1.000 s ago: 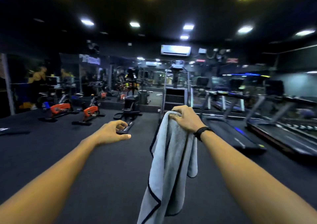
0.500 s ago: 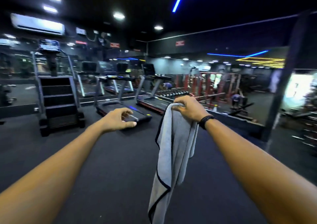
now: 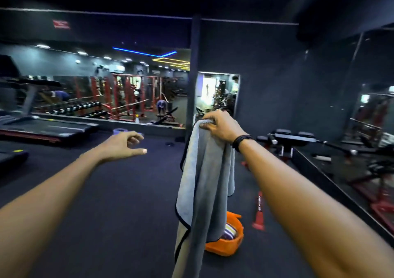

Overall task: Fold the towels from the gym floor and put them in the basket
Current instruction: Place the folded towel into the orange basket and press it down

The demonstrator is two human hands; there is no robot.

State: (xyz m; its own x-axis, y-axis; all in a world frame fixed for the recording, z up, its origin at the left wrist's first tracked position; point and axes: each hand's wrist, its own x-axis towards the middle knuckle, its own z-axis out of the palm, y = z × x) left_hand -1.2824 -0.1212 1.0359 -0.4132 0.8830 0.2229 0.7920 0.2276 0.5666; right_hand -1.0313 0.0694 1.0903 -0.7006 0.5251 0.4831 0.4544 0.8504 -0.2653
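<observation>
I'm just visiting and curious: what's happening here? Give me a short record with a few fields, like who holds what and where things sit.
Place: a dim gym with a dark floor
Right hand: grips the top edge of a grey towel with dark trim, which hangs down unfolded
Left hand: holds nothing, fingers loosely curled, stretched forward
Orange plastic basket: on the floor, partly hidden behind the towel, with striped cloth inside
Orange cone: stands on the floor to the right of the basket
Treadmill: far left
</observation>
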